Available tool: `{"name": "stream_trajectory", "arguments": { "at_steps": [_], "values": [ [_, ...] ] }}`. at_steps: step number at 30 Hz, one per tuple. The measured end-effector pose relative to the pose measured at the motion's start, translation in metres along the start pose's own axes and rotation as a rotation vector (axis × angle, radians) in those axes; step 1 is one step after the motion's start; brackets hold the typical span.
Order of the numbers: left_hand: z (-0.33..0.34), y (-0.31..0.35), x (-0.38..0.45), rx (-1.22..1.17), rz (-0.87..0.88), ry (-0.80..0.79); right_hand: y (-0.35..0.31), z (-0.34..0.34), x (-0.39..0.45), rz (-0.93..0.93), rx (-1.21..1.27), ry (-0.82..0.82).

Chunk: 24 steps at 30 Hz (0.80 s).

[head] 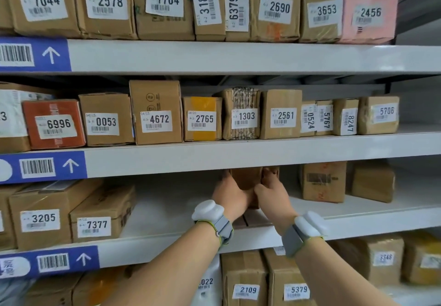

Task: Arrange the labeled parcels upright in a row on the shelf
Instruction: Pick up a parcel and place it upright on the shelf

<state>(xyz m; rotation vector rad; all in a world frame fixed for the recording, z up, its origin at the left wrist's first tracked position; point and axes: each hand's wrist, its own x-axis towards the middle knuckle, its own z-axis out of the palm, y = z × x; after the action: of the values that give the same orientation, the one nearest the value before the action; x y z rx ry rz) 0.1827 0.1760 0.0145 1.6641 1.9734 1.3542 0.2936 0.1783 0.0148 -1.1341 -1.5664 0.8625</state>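
Observation:
A brown cardboard parcel (245, 176) stands deep on the third shelf (191, 243), its top hidden behind the shelf edge above. My left hand (230, 195) grips its left side and my right hand (270, 190) grips its right side. No label shows on it. A flat brown parcel (253, 219) lies on the shelf under my wrists. To the left on the same shelf stand labeled parcels 3205 (39, 217) and 7377 (97, 219). To the right stand two brown parcels (323, 181) with no numbered label facing me.
The shelves above hold full rows of labeled boxes such as 4672 (156, 112) and 2690 (275, 7). The bottom shelf holds parcels 2109 (245, 289) and 5379 (297, 290). Bare shelf surface (167, 200) lies between 7377 and my hands.

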Motion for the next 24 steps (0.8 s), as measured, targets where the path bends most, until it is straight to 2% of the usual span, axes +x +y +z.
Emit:
{"name": "stream_trajectory", "arguments": {
  "at_steps": [5,10,15,24],
  "values": [
    [0.007,0.006,0.002,0.105,-0.045,0.088,-0.003,0.0,-0.005,0.007,0.041,-0.06],
    [0.0,-0.006,-0.006,0.065,-0.025,0.187,-0.001,0.011,-0.018,-0.065,0.055,-0.105],
    [-0.031,-0.019,-0.024,-0.105,-0.027,0.159,0.013,0.01,-0.022,-0.142,0.055,-0.133],
    [-0.088,-0.05,-0.06,-0.213,0.072,0.095,0.031,-0.01,-0.019,-0.185,0.071,-0.032]
  ]
}}
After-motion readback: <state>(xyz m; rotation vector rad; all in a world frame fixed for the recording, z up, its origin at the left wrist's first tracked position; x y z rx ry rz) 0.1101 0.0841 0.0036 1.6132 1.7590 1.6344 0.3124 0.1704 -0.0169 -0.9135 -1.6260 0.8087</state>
